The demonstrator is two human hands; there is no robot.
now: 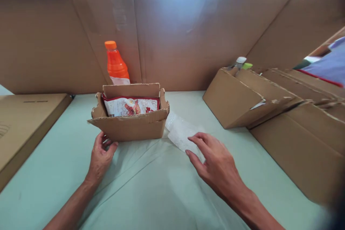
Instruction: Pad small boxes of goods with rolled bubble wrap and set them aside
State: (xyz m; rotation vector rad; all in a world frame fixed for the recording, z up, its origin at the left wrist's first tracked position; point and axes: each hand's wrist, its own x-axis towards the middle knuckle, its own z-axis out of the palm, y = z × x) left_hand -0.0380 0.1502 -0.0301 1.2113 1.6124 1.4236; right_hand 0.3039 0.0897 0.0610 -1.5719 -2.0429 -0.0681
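Observation:
A small cardboard box [134, 129] with its top open stands on the pale green cloth. Inside it is a white and red printed packet [129, 107]. My left hand [101, 156] is at the box's lower left corner, its fingers bent and the thumb apart; whether the fingertips touch the box I cannot tell. To the right of the box lies a crumpled sheet of translucent white wrap [180, 134]. My right hand [212, 154] hovers at the wrap's right end, thumb and fingers spread with a gap between them and nothing gripped.
Behind the box stands an orange bottle [117, 64]. A flat cardboard carton [32, 122] lies at the left. Several open cardboard boxes [296, 143] stand at the right, with a white-capped bottle [240, 61] in one. A tall cardboard wall [188, 43] closes off the back.

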